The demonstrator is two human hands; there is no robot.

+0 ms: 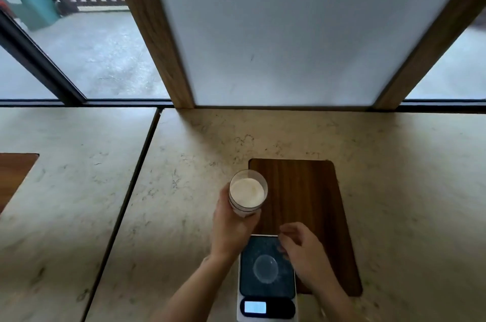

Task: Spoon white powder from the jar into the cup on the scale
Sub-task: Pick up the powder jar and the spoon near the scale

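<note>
Above the counter, left hand (231, 229) grip wrapped round upright jar (247, 194), mouth upward, right hand (299, 245) loosely curled, empty

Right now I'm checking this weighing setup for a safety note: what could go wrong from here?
1. The open jar of white powder is gripped in the left hand, apparently off the counter; a tilt could spill it.
2. The clear cup on the scale is hard to see, and the right hand hovers beside it, so it could get knocked.
3. No spoon is visible, so pouring might overshoot.
</note>
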